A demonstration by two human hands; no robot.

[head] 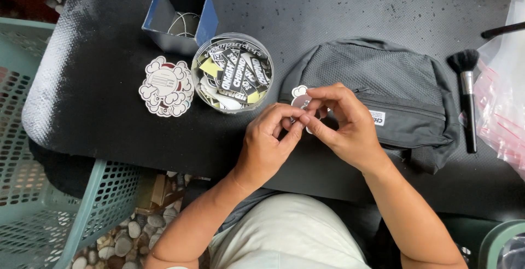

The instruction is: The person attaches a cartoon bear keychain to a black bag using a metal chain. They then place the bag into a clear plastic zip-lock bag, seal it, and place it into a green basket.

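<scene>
1. Both hands meet over the table edge: my left hand (268, 143) and right hand (342, 124) pinch a small white sticker (300, 98) between fingertips, apparently picking at its backing.
2. Just beyond my right hand lies the grey bag (394, 88).
3. Left of my hands stands the clear tub of stickers (232, 72).

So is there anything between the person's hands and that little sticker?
No. Both the left hand and the right hand already pinch the small white sticker directly, above the grey bag; nothing visible comes between them.
</scene>
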